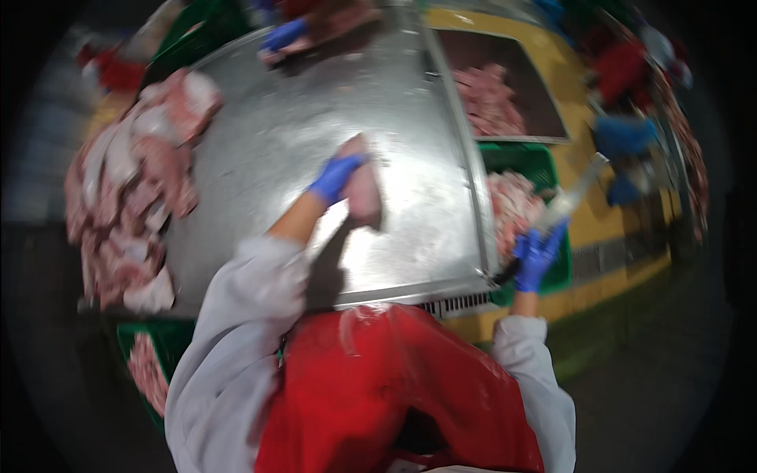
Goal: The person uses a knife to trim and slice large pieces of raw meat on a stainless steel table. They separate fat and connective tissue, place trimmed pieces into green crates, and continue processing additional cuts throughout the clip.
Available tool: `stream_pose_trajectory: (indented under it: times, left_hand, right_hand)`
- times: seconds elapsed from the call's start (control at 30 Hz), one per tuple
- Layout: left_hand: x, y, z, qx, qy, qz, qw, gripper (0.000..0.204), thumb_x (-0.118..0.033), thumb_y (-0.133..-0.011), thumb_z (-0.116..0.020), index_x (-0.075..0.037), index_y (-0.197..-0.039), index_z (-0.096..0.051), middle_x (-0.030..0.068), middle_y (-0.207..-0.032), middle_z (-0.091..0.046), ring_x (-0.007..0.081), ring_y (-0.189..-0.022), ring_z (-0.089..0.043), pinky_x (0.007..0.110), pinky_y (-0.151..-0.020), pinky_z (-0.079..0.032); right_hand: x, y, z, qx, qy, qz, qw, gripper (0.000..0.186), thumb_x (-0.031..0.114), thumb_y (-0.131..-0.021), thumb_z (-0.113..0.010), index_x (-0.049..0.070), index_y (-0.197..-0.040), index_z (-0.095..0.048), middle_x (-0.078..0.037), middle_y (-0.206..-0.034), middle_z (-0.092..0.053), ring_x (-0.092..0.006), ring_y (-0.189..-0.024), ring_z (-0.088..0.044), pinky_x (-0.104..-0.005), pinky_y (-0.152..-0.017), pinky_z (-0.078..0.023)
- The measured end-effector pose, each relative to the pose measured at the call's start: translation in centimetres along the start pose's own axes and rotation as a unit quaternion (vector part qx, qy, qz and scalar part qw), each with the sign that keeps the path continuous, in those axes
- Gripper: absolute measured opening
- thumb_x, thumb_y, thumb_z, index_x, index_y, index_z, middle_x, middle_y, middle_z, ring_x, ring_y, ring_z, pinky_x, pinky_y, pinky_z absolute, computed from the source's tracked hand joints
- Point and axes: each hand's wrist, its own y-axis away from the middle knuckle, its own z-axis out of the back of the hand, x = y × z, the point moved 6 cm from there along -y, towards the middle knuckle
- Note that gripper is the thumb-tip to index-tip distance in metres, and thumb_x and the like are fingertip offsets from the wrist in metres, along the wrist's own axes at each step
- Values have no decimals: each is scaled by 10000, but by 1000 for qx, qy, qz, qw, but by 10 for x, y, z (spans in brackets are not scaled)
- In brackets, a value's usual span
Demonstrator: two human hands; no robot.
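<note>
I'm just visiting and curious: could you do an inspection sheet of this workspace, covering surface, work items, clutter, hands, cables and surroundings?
Surface: metal table, shiny with bright reflections.
Work items: piece of meat at mid-table; knife, blade pointing away from the wearer.
Clutter: large meat pile along the table's left side; meat also in the dark tray and right green crate, both beyond the right edge, and in the lower-left green crate.
Hands: blue-gloved; left hand on the piece of meat, grip blurred; right hand holding the knife.
Cables: nothing seen.
Surroundings: co-worker's gloved hand on meat across the table; yellow surface at right; background blurred.
</note>
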Motion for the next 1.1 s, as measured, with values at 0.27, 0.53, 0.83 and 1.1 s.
stream_pose_trajectory:
  times: [0.27,0.53,0.83,1.1]
  left_hand:
    - [-178,-26,-108,20,-232,-377,897,738,-275,-867,-724,-4,-1442,-349,210,-1379,-489,311,-1231,-537,398,-1015,-469]
    - [-47,76,377,-409,-297,-133,852,928,-375,-728,-844,9,-1442,-393,218,-1416,-495,336,-1256,-535,405,-1044,-447]
    - [-93,161,594,-592,-420,-123,677,779,-365,-633,-842,-32,-1272,-547,248,-1238,-624,401,-1154,-601,439,-971,-491]
    - [-36,120,616,-508,-166,-141,834,362,-230,-654,-750,53,-877,-712,168,-839,-712,273,-769,-699,390,-666,-545]
  right_hand:
    - [143,-69,-53,-18,-72,69,995,727,56,-991,-544,179,-1589,-149,-52,-795,-519,-115,-597,-455,-236,-538,-410]
    - [165,-26,-100,7,48,54,997,696,84,-999,-543,152,-1586,-176,-94,-1034,-536,-119,-643,-459,-246,-533,-388]
    - [169,69,-141,64,81,-9,995,683,32,-1003,-503,185,-1589,-187,-50,-1051,-543,-90,-614,-392,-229,-512,-343]
    - [191,107,-177,120,91,-9,989,699,14,-997,-493,215,-1591,-184,-6,-860,-494,-58,-609,-387,-206,-490,-335]
